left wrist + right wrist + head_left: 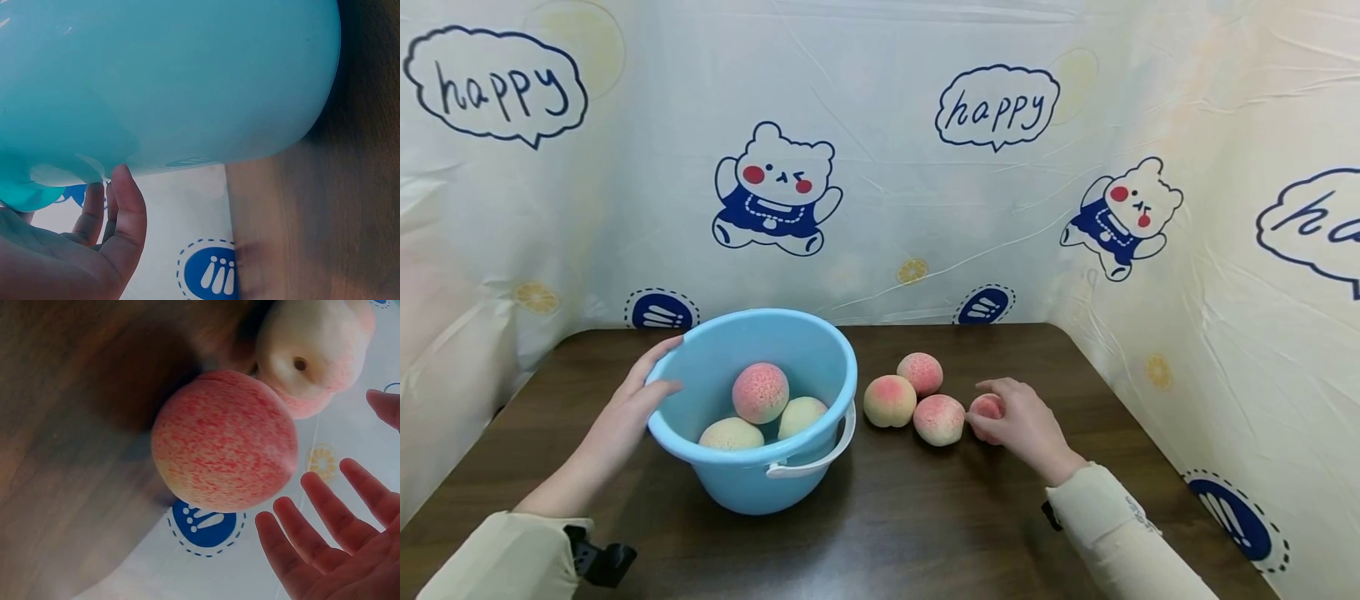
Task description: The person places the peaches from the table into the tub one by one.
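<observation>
A light-blue bucket [752, 487] with a white handle [820, 467] stands upright on the table, left of centre. Three peaches lie inside it, a pink peach [761, 392] on top of two pale ones. My left hand [638, 392] grips the bucket's left rim, thumb over the edge and fingers outside. At the right, my right hand [1024, 421] reaches over a pink peach [225, 440], which it partly hides in the head view. Its fingers are spread, with a gap to the peach in the right wrist view.
Between bucket and right hand sit three more peaches: a yellowish one [890, 401], a pink one [920, 373] behind it and a pink-and-white one [939, 420]. The dark wooden table [910, 533] meets a patterned sheet [880, 167] at the back and sides.
</observation>
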A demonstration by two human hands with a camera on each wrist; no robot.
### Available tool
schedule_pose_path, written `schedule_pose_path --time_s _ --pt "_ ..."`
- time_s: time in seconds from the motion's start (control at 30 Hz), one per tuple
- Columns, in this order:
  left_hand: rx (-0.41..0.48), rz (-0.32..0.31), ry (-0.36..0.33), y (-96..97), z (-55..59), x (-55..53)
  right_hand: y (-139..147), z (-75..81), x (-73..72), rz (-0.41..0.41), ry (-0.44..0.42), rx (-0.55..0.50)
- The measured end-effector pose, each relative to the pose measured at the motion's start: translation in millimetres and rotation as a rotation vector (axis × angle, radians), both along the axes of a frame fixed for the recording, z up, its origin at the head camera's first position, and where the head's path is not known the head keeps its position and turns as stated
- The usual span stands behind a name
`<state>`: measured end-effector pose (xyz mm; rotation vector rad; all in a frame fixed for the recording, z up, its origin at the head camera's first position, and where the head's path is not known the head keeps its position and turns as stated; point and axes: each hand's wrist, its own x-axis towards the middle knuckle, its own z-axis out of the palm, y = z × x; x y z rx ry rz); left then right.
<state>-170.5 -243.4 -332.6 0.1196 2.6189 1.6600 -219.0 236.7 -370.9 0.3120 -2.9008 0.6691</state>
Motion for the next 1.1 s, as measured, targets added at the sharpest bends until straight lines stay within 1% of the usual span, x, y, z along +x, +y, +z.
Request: schedule_pose_path --time_s 0.2,0.43,0.6,0.87,1.1 --pt "0.003 -0.002 0.003 0.0 0.2 0.3 1.4 -6.2 -3.0 -0.011 0.009 0.045" --pt "-0.003 0.000 0.001 1.2 2.3 -0.1 5.2 -11.8 -4.8 -0.031 -0.047 0.065" --pt "0.002 -0.001 0.004 1.3 2.3 -0.6 6.9 -16.5 -6.4 -0.042 -0.062 0.065" --pt "0.006 -0.002 0.000 0.6 1.1 -0.7 9.4 -25.0 -8.3 -0.044 -0.054 0.065" --pt "0.002 0.000 -0.001 0.1 0.4 -0.6 11.1 -35.5 -11.8 -0.028 -0.032 0.062"
